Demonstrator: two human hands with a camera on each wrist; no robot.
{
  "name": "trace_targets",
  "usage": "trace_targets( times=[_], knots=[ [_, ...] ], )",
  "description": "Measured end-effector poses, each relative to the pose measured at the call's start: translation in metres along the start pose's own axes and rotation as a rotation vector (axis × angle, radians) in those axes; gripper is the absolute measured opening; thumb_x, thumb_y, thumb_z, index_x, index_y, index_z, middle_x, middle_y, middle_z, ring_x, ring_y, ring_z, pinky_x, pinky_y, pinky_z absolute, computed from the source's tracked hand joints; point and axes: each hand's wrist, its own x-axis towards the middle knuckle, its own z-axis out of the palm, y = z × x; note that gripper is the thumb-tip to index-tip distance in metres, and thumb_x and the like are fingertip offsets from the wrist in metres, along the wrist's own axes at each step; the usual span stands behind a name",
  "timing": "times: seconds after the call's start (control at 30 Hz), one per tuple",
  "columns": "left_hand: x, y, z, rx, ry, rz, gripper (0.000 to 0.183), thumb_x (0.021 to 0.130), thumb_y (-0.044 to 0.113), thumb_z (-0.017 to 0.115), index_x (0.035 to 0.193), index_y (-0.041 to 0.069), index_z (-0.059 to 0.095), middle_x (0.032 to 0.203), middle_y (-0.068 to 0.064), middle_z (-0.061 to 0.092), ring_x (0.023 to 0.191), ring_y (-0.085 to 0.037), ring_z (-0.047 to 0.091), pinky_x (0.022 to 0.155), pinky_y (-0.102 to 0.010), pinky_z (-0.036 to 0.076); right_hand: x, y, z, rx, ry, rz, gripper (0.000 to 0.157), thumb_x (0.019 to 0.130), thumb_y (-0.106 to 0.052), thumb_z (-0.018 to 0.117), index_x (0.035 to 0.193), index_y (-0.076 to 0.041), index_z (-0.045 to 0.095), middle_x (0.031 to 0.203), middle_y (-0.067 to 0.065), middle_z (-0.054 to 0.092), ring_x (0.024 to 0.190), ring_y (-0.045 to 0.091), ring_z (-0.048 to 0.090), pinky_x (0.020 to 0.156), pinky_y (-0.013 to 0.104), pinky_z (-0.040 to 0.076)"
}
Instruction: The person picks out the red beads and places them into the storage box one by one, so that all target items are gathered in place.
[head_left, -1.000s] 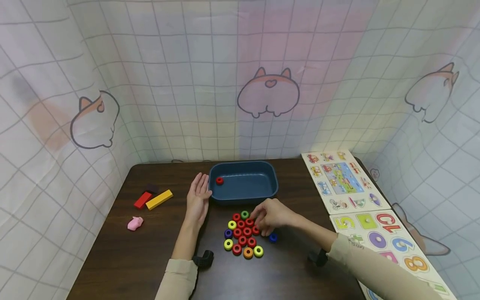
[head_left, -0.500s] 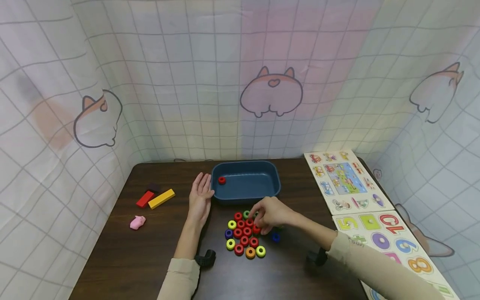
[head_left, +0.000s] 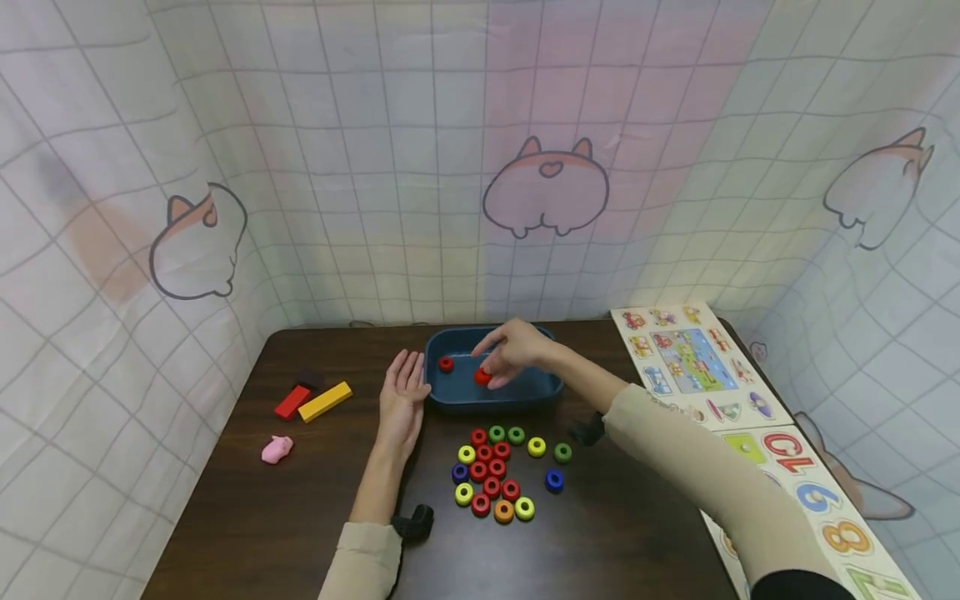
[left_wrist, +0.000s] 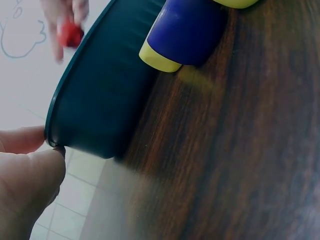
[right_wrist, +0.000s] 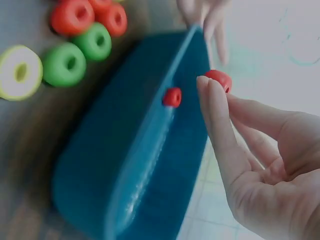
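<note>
My right hand (head_left: 517, 352) pinches a red ring-shaped bead (right_wrist: 220, 80) between thumb and fingertips, above the dark blue bin (head_left: 495, 402). Another red bead (head_left: 446, 364) lies inside the bin, toward its left end. My left hand (head_left: 403, 404) is beside the bin's left end with its fingers straight, the thumb right at the rim in the left wrist view. In front of the bin, a loose cluster of ring beads lies on the table: several red beads (head_left: 491, 487), green beads (head_left: 516, 435), yellow beads (head_left: 525, 508), an orange bead (head_left: 504, 511) and blue ones (head_left: 554, 481).
To the left lie a yellow block (head_left: 326, 402), a red block (head_left: 292, 402), a dark block and a pink pig figure (head_left: 277, 449). Puzzle boards (head_left: 678, 358) line the table's right side, partly under the right sleeve (head_left: 697, 467). A patterned cloth (head_left: 375, 208) hangs behind the table.
My right hand has lifted a red bead from the cluster and carried it forward over the bin. The left hand stays beside the bin. The view has shifted slightly.
</note>
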Motion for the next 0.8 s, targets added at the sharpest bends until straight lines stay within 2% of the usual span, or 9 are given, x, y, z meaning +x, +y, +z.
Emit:
trace_targets(
  times=[0.23,0.4,0.5,0.6,0.7,0.8],
  knots=[
    [0.001,-0.003,-0.002,-0.002,0.002,0.007,0.079,0.087,-0.028,0.039,0.153,0.012,0.024,0.158,-0.009,0.024,0.147,-0.022,0.023,0.118,-0.034,0.022,0.066,0.012,0.004,-0.081,0.154,0.042,0.035,0.083,0.007,0.07,0.117,0.001,0.068,0.093,0.024,0.071,0.077,0.034,0.073,0.074,0.046,0.06],
    [0.004,-0.007,0.0,0.001,-0.011,0.019,0.077,0.087,-0.028,0.039,0.152,0.013,0.026,0.157,-0.009,0.026,0.147,-0.022,0.024,0.119,-0.035,0.021,0.093,0.027,0.011,-0.163,0.262,0.025,0.028,0.08,0.008,0.07,0.107,-0.001,0.073,0.091,0.022,0.07,0.072,0.032,0.073,0.067,0.042,0.061],
    [0.005,-0.007,0.002,0.005,-0.018,0.011,0.078,0.087,-0.028,0.04,0.152,0.013,0.025,0.157,-0.009,0.025,0.147,-0.022,0.024,0.118,-0.033,0.022,0.099,0.034,0.014,-0.176,0.312,0.01,0.026,0.08,0.008,0.069,0.104,-0.001,0.074,0.091,0.02,0.069,0.072,0.032,0.073,0.066,0.04,0.061],
    [0.005,-0.006,0.003,0.005,-0.019,0.004,0.078,0.087,-0.028,0.039,0.152,0.013,0.025,0.158,-0.008,0.025,0.147,-0.021,0.024,0.118,-0.033,0.022,0.097,0.036,0.016,-0.17,0.317,-0.024,0.028,0.081,0.008,0.068,0.108,0.0,0.073,0.094,0.019,0.07,0.074,0.031,0.073,0.067,0.04,0.061],
    [0.004,-0.003,0.001,0.004,-0.014,0.008,0.078,0.087,-0.029,0.039,0.152,0.012,0.025,0.158,-0.009,0.025,0.147,-0.021,0.024,0.119,-0.034,0.021,0.087,0.032,0.018,-0.165,0.292,-0.078,0.029,0.083,0.008,0.067,0.111,0.001,0.071,0.097,0.02,0.071,0.077,0.03,0.073,0.07,0.041,0.061],
    [0.003,-0.002,0.0,0.008,-0.012,0.011,0.078,0.087,-0.029,0.039,0.152,0.011,0.025,0.158,-0.009,0.024,0.147,-0.022,0.023,0.119,-0.034,0.02,0.067,0.023,0.02,-0.193,0.26,-0.148,0.025,0.086,0.004,0.067,0.11,-0.001,0.071,0.099,0.02,0.072,0.079,0.03,0.073,0.073,0.044,0.06]
  ],
)
